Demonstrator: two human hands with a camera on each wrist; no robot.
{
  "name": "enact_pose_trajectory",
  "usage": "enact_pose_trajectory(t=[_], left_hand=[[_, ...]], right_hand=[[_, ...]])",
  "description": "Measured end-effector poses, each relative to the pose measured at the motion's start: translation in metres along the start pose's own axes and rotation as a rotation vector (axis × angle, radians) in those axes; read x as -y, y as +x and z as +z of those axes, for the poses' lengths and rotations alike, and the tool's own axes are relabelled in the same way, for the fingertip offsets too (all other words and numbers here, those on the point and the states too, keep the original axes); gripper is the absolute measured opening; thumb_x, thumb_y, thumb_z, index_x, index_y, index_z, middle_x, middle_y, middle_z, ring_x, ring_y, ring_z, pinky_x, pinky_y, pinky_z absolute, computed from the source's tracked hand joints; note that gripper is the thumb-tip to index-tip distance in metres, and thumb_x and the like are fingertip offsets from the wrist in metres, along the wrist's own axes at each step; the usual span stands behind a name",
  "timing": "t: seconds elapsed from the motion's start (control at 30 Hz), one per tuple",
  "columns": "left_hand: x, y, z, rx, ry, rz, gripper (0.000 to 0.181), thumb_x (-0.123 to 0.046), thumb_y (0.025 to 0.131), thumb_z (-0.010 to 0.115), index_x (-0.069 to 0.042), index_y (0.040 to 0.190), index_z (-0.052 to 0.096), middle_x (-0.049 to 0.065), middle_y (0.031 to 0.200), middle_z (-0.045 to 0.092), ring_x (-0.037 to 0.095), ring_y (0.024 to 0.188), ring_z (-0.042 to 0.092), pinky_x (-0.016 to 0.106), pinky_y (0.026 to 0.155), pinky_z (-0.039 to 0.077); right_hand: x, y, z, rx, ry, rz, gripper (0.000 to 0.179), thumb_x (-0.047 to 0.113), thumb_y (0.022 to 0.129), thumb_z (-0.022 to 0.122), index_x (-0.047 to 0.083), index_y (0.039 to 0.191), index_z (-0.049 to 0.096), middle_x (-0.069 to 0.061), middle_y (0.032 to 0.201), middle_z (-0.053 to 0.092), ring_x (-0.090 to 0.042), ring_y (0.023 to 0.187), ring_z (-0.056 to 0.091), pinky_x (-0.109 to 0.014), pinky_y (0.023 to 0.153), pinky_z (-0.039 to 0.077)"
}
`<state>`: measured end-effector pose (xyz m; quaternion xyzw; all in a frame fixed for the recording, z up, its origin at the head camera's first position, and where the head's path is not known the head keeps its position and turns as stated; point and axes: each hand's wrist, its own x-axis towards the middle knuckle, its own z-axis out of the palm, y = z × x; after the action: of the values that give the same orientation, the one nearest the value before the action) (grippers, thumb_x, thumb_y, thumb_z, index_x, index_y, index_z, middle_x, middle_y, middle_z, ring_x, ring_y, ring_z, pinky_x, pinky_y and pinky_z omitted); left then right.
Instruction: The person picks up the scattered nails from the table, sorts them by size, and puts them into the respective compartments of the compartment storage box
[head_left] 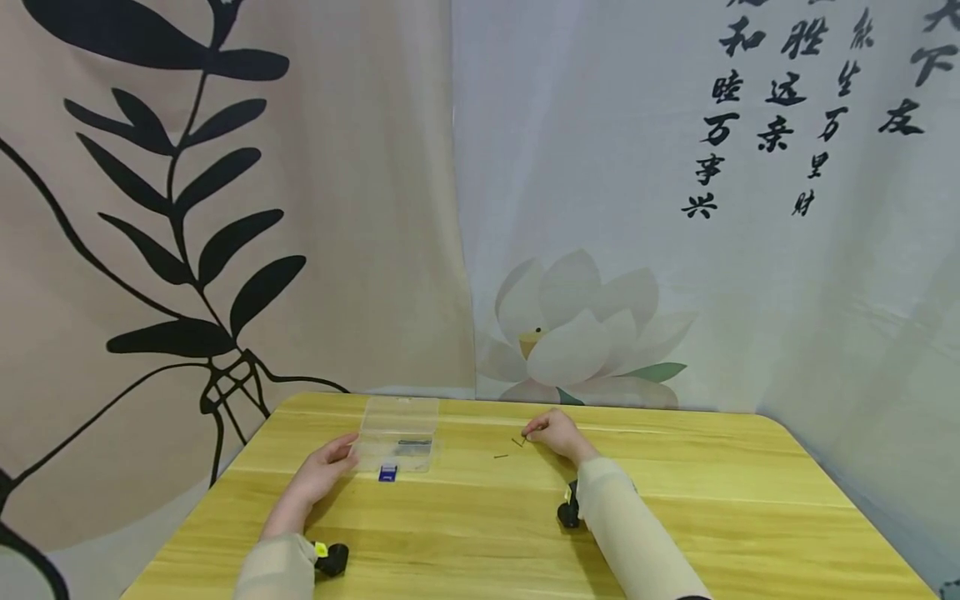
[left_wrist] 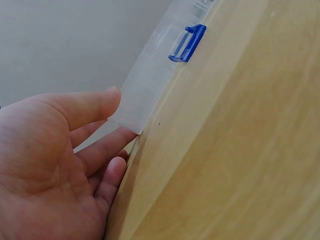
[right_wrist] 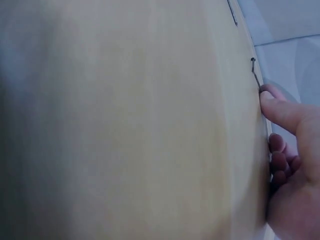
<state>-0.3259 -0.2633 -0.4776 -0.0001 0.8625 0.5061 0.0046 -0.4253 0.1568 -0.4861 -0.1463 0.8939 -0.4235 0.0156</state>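
A clear plastic box (head_left: 397,429) with a blue latch (head_left: 387,473) lies opened on the table, its lid laid back. Some thin dark nails (head_left: 414,443) sit in its right part. My left hand (head_left: 324,471) holds the left end of the box, thumb at the upper edge and fingers by the lower corner (left_wrist: 131,131). To the right, my right hand (head_left: 557,433) pinches a thin dark nail (right_wrist: 257,81) between thumb and forefinger, close to the tabletop. Another nail (head_left: 517,442) lies by its fingertips, and one more nail (head_left: 501,457) lies nearer the box.
The yellow wooden table (head_left: 465,533) reaches back to a hanging cloth (head_left: 375,208) printed with leaves, a flower and writing. Each wrist carries a small black camera (head_left: 568,510).
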Motion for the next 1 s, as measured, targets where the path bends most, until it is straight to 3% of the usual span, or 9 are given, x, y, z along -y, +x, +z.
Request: enact_pose_trajectory(t=[0.2,0.47,0.63,0.83,1.0], left_hand=[[0.002,0.0,-0.002,0.011,-0.005,0.004,0.051,-0.017,0.101,0.053,0.003,0.146,0.038,0.031,0.137,0.046,0.045,0.125,0.044,0.056,0.102,0.036],[0.001,0.0,-0.003,0.017,-0.004,0.018,0.051,-0.017,0.101,0.053,0.003,0.146,0.038,0.032,0.136,0.046,0.045,0.125,0.044,0.056,0.101,0.036],[-0.002,-0.003,-0.003,0.022,-0.01,0.012,0.052,-0.017,0.101,0.052,0.003,0.146,0.037,0.032,0.137,0.045,0.046,0.125,0.043,0.056,0.102,0.036],[-0.002,-0.002,-0.005,0.026,-0.012,0.003,0.052,-0.017,0.101,0.052,0.003,0.146,0.037,0.032,0.137,0.045,0.045,0.125,0.043,0.056,0.102,0.035],[0.0,-0.002,-0.005,0.022,-0.015,0.0,0.052,-0.017,0.101,0.053,0.003,0.146,0.037,0.032,0.137,0.046,0.045,0.125,0.043,0.056,0.103,0.034]], right_hand=[[-0.003,-0.001,0.0,-0.015,0.017,0.014,0.01,0.005,0.09,0.066,0.005,0.09,0.076,-0.004,0.096,0.071,-0.018,0.091,0.06,-0.043,0.088,0.045],[-0.006,0.0,-0.002,-0.057,0.174,0.087,0.011,0.007,0.092,0.065,0.001,0.095,0.074,-0.008,0.102,0.07,-0.015,0.084,0.052,-0.029,0.077,0.04],[-0.003,0.0,-0.003,-0.077,0.196,0.101,0.012,0.005,0.092,0.063,-0.002,0.096,0.072,-0.011,0.101,0.07,-0.015,0.079,0.05,-0.027,0.073,0.039],[0.003,0.002,-0.004,-0.096,0.213,0.09,0.011,0.003,0.091,0.064,-0.005,0.095,0.071,-0.013,0.101,0.07,-0.018,0.089,0.057,-0.032,0.083,0.044],[0.007,0.007,-0.01,-0.112,0.22,0.079,0.01,0.001,0.091,0.063,-0.006,0.093,0.069,-0.013,0.1,0.071,-0.02,0.092,0.06,-0.03,0.08,0.047]])
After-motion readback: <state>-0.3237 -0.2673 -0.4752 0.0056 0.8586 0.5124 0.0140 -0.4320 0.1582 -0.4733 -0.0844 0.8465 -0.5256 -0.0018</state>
